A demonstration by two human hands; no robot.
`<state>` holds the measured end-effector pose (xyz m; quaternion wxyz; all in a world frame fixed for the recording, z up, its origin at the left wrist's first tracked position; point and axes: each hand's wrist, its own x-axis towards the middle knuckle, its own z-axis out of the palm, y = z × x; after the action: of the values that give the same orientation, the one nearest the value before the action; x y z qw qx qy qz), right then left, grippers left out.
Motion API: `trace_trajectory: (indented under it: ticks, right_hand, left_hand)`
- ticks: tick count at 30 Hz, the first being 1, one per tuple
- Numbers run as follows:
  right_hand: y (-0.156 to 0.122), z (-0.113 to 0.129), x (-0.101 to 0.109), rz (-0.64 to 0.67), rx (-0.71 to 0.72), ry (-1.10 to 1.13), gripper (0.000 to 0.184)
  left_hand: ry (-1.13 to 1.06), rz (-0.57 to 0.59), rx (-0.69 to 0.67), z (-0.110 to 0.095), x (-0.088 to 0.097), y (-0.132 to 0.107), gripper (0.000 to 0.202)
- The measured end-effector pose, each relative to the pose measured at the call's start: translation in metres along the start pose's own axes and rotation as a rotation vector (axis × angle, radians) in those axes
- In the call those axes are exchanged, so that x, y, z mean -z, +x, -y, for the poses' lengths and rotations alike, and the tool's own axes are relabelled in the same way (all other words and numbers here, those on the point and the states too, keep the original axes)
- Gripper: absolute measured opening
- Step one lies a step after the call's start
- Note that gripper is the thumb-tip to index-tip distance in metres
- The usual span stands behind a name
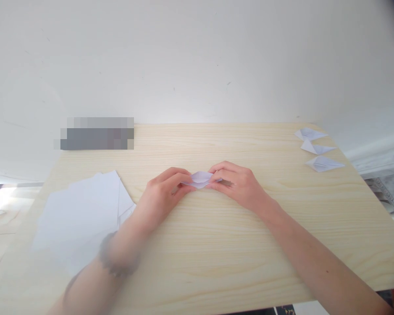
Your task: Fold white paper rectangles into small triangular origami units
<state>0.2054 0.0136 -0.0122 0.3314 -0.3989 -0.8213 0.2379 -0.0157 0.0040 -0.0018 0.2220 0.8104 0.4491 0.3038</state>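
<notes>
Between my two hands is a small piece of folded white paper (202, 178), held level just over the middle of the table. My left hand (169, 188) pinches its left end, thumb below and fingers above. The right end is gripped by my right hand (233, 177) in the same way. Fingers cover both tips of the paper, so only its middle shows, with creased layers slightly parted. A dark beaded band (120, 258) circles my left wrist.
Loose white paper sheets (79, 210) are piled at the left, partly behind my left forearm. Three folded paper pieces (325, 163) lie at the far right of the wooden table (197, 262). A blurred-out dark object (98, 138) sits at the back left, by the white wall.
</notes>
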Motion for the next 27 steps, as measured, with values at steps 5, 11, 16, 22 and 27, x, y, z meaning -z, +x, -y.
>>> trace_trajectory:
  ticks: [5,11,16,22,27]
  right_hand:
    - [0.0021,-0.0008,0.0016,-0.121,-0.036,0.002,0.014]
    - [-0.0006,-0.0034,0.0011,-0.189,-0.196,0.000,0.014]
    - [-0.0006,-0.0008,0.0036,-0.159,-0.127,-0.027,0.012]
    - [0.0010,0.0023,0.0042,-0.134,0.061,-0.012,0.015]
    - [-0.0005,0.0011,0.0022,-0.143,0.099,-0.080,0.014]
  left_hand:
    - [0.032,-0.079,0.183,0.0007,0.0016,0.0009,0.015]
    - [0.081,-0.171,0.155,0.0032,0.0020,-0.0002,0.013]
    - [0.003,-0.197,-0.008,0.0029,0.0017,0.0008,0.016]
    - [-0.005,-0.194,0.000,-0.0005,0.0007,0.0010,0.016]
    - [0.021,-0.143,0.067,-0.0029,0.0017,0.0007,0.013]
